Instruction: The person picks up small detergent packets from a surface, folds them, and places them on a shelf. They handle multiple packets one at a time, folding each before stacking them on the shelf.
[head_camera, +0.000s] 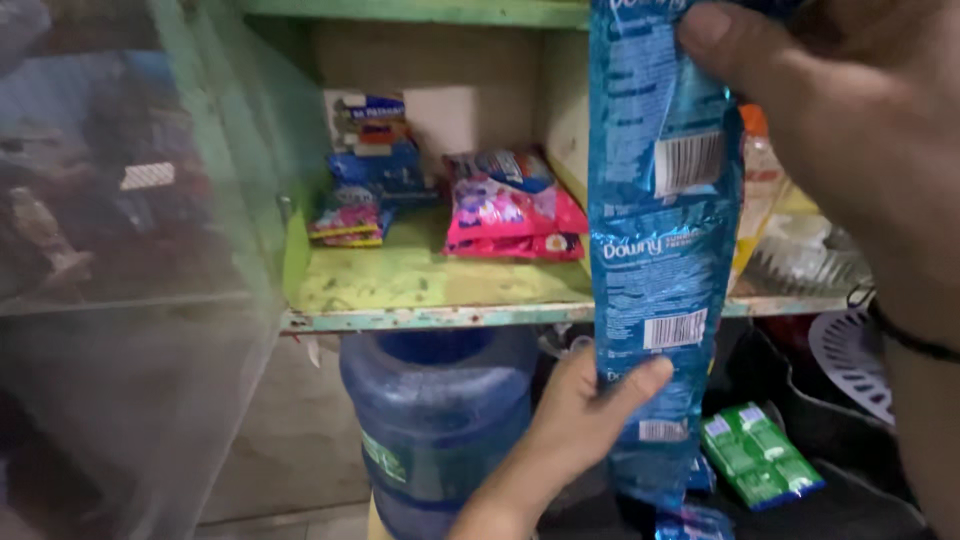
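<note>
A long strip of joined blue sachets (660, 250) hangs upright in front of a green shelf (440, 318). My right hand (850, 130) pinches the strip near its top, thumb on the front. My left hand (585, 400) comes up from below and grips the strip lower down, with the thumb across one sachet. The strip's bottom end dangles below my left hand.
On the shelf lie pink sachet packs (510, 210), a small stack of boxes and blue packs (375, 150) and flat pink packets (345, 222). Under it stands a blue water jug (435, 420). Green packets (760, 455) lie lower right. A glass panel (130, 280) stands left.
</note>
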